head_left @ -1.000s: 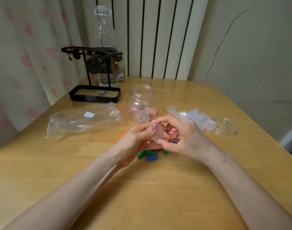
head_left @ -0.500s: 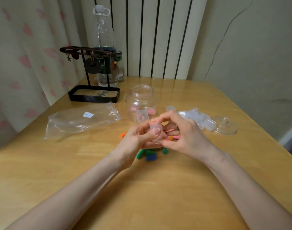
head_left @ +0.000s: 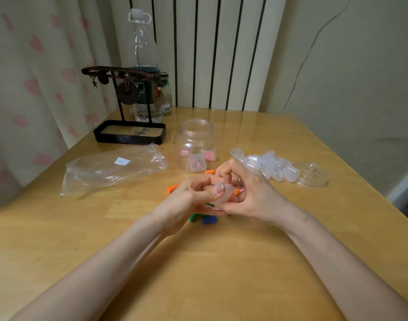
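Both hands are together over the middle of the light wooden table [head_left: 221, 269], clamped on one small translucent plastic snap case [head_left: 224, 195]. The left hand [head_left: 186, 202] pinches it with the thumb pressed flat across its face. The right hand [head_left: 254, 193] curls round its far side, forefinger arched over the top. The case hangs just above the loose foam earplugs, with green and blue ones [head_left: 207, 219] at 6 o'clock under the hands and an orange one [head_left: 172, 188] at 9 o'clock.

The step looks like squeezing the case shut; whether its lid has latched I cannot tell. Next would come carrying it to the open clear plastic jar [head_left: 194, 137] at 12 o'clock, where filled cases already lie. That calls for one hand to let go and a drop through the wide mouth. The heap of empty clear cases [head_left: 267, 164] waits at 2 o'clock, the jar's clear lid [head_left: 312, 176] beyond it, and a clear zip bag [head_left: 110, 167] lies at 10 o'clock.

Against a second ago, the left thumb has slid lower across the case, and the hands have sunk slightly, baring an orange plug at the jar's foot.
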A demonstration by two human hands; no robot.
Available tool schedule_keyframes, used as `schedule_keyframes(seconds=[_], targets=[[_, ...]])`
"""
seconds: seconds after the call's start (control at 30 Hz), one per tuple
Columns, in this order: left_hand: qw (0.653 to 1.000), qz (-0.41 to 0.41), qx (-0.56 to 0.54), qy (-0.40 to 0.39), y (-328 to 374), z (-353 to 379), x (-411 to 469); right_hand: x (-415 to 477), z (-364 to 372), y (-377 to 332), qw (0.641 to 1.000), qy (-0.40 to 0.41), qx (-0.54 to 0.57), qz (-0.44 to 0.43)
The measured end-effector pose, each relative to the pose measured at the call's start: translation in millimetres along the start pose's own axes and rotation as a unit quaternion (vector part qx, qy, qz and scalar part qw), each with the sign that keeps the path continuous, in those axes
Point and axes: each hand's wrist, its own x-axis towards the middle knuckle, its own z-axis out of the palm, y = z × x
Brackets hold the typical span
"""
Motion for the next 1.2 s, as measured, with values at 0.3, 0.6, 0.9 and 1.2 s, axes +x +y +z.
schedule_keyframes(seconds=[0.3,0.6,0.9,1.2], targets=[[0.978,0.021,-0.205,0.046,8,-20,5,2,3,3,0.969,0.128,-0.172,-0.125],[0.974,0.074,-0.111,0.184,14,-29,2,-2,4,15,0.98,-0.03,-0.195,0.029],[0.969,0.11,0.029,0.218,11,-31,1,-2,18,15,0.955,-0.041,-0.288,0.056],[0.96,0.159,0.097,0.209,14,-26,-1,-2,22,5,0.953,-0.065,-0.288,0.071]])
